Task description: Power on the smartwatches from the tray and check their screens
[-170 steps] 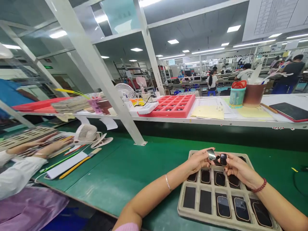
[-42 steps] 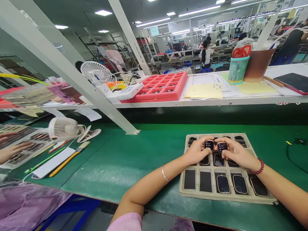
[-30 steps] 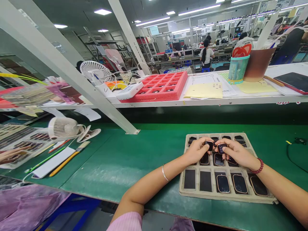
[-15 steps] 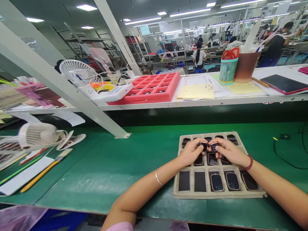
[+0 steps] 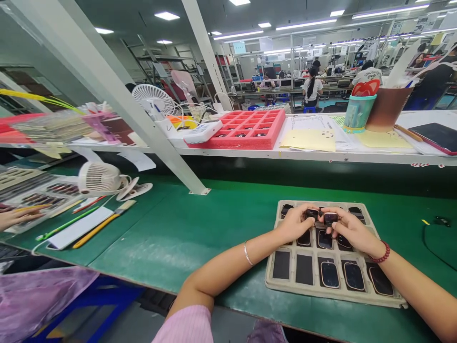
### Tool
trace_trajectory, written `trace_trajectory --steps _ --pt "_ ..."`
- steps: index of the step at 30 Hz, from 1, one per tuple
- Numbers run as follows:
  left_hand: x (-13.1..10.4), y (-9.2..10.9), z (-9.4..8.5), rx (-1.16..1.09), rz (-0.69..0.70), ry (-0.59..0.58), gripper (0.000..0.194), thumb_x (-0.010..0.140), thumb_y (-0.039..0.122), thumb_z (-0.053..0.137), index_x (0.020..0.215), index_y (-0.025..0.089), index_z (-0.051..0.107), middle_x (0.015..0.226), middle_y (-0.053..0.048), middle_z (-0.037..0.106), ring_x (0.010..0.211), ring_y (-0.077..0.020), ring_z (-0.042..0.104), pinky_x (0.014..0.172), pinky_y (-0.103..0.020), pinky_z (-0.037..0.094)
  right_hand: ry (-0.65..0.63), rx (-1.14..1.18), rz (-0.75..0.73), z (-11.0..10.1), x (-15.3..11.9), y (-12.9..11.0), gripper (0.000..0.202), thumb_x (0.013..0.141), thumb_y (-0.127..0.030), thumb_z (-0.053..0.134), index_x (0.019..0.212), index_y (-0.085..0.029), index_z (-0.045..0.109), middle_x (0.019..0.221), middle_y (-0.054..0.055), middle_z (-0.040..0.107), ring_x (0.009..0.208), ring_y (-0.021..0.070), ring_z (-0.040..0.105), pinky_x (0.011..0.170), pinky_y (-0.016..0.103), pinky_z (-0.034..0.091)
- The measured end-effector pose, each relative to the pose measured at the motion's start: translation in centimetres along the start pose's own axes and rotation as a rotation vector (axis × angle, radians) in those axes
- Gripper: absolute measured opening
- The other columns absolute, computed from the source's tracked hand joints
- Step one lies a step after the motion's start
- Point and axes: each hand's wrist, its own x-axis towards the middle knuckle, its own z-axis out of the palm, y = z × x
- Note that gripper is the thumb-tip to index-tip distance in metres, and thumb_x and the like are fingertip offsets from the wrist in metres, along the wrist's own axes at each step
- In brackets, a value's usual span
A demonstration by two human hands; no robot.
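Note:
My left hand [image 5: 297, 223] is closed on a small square smartwatch [image 5: 312, 214] with a dark screen. In my right hand [image 5: 352, 229] is a second smartwatch [image 5: 330, 219], gripped between thumb and fingers. Both hands hover close together over the back half of a beige compartment tray [image 5: 285, 287]. Several more watches lie in its pockets, among them a watch in the front row [image 5: 330, 275]. The two front pockets on the left show only a dark lining [image 5: 304, 269]. My hands hide part of the back and middle rows.
A shelf above the bench holds a red foam tray [image 5: 278, 131], papers, a teal cup [image 5: 360, 113] and a phone. At left are a white fan [image 5: 100, 178], a yellow-handled brush [image 5: 96, 231] and another person's hand [image 5: 21, 218]. A black cable [image 5: 428, 247] lies at right.
The view has swung left, so the other person's hand at the left edge now shows. Both watches stay in my hands; the right one's screen showed text earlier and now looks mostly dark.

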Motion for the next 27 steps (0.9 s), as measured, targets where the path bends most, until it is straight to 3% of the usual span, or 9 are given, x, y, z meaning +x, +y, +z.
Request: trace_trajectory --steps 10,15,20,27 --pt "-0.03 0.47 0.04 -0.034 0.003 0.022 0.031 0.078 0.016 0.055 0.109 0.016 0.058 0.093 -0.007 0.065 0.076 -0.0149 0.061 0.072 -0.028 0.05 -0.006 -0.016 0.014 0.01 -0.15 -0.05 0.036 0.088 -0.023 0.048 0.123 -0.022 0.049 0.104 0.008 0.062 0.076 0.0174 0.064 0.063 0.031 0.053" --pt "-0.12 0.5 0.07 -0.012 0.006 0.024 0.041 0.073 0.013 0.06 0.114 0.018 0.056 0.095 -0.006 0.065 0.079 -0.0148 0.061 0.076 -0.028 0.05 -0.008 0.0 0.031 0.11 -0.17 -0.39 0.04 0.084 -0.02 0.051 0.123 -0.025 0.05 0.111 0.008 0.062 0.079 0.0179 0.064 0.066 0.032 0.054" --pt "-0.09 0.19 -0.01 -0.059 -0.017 0.007 0.034 0.081 0.02 0.054 0.115 0.017 0.055 0.094 -0.006 0.064 0.074 -0.0132 0.06 0.071 -0.027 0.049 0.018 -0.037 0.025 0.07 -0.08 -0.23 0.037 0.087 -0.025 0.049 0.124 -0.024 0.051 0.11 0.009 0.063 0.074 0.018 0.065 0.062 0.033 0.054" --pt "-0.3 0.25 -0.17 -0.006 -0.01 0.011 0.043 0.075 0.017 0.06 0.118 0.018 0.054 0.098 -0.007 0.064 0.081 -0.0157 0.061 0.074 -0.027 0.049 0.009 -0.038 0.006 0.09 -0.13 -0.02 0.043 0.083 -0.017 0.051 0.125 -0.025 0.048 0.118 0.01 0.06 0.083 0.0191 0.066 0.068 0.033 0.055"
